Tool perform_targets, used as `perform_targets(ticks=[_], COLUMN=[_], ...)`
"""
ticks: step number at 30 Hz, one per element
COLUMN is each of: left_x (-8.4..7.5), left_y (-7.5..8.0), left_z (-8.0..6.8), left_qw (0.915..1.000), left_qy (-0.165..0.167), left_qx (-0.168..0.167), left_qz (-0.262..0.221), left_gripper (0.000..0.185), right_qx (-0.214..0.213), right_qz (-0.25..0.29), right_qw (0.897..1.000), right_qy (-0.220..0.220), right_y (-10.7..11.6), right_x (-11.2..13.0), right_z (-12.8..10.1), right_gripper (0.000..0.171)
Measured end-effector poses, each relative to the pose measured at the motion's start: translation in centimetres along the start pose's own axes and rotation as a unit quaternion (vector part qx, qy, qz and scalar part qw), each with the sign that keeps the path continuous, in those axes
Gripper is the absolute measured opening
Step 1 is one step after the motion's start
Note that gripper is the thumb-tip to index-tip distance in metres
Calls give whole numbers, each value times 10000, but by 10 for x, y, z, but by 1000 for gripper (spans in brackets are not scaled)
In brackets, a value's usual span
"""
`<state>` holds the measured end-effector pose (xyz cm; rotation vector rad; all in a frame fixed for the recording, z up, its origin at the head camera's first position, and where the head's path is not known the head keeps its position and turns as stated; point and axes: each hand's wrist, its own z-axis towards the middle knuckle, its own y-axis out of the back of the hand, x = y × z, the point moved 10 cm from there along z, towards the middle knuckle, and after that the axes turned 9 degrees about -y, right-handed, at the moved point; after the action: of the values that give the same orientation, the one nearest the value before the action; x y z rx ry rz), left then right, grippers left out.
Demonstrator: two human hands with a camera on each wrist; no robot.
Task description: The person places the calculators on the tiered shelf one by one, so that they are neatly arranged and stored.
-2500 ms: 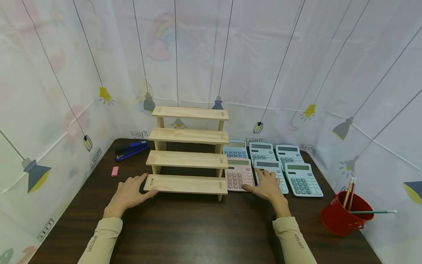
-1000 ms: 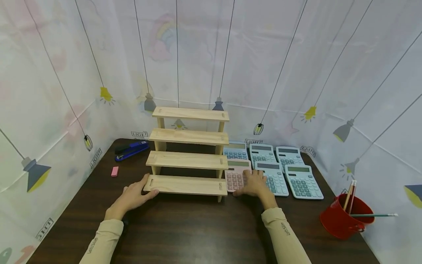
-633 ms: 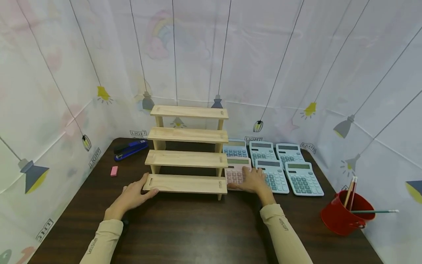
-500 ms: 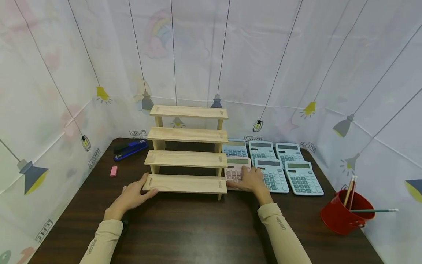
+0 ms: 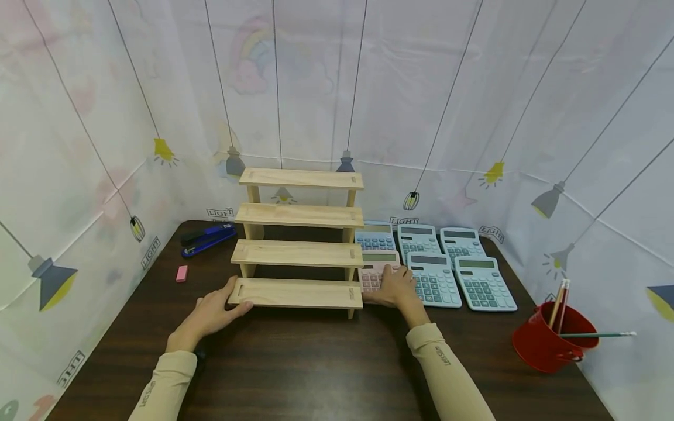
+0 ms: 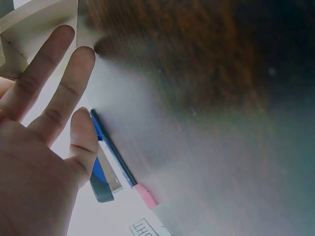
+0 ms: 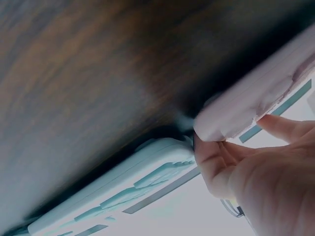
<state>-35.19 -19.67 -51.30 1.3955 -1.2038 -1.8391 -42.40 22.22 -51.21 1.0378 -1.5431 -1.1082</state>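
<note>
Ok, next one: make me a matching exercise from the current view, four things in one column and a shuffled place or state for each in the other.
Things
1. pink calculator
2. blue stapler
3. small pink block
4. red bucket

Places and states
A. near the back left corner of the table
B. with pencils in it
C. touched by the right hand, beside the wooden stand
D. lying on the left side, nearer the person than the stapler

Right pairs: 1-C, 2-A, 3-D, 4-B
</note>
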Motion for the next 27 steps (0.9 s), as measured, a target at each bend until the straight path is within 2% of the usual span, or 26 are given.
perform_targets(ticks=[8, 15, 27], left_x=[0, -2, -4], left_y=[-1, 0, 2], left_z=[-1, -1, -1], left_qw=[9998, 9996, 9994], left_qy=[32, 19, -32], left_qx=[99, 146, 166], left_qz=[-177, -235, -311], left_gripper=[97, 97, 98], right_qx=[-73, -429, -571], right_qz=[233, 508, 648], right_qw=[9997, 9977, 9963], right_qy=[77, 154, 24], right_y=[3, 16, 38], right_x=[-4, -13, -28], right_z=[-2, -8, -18], right_gripper=[112, 109, 104])
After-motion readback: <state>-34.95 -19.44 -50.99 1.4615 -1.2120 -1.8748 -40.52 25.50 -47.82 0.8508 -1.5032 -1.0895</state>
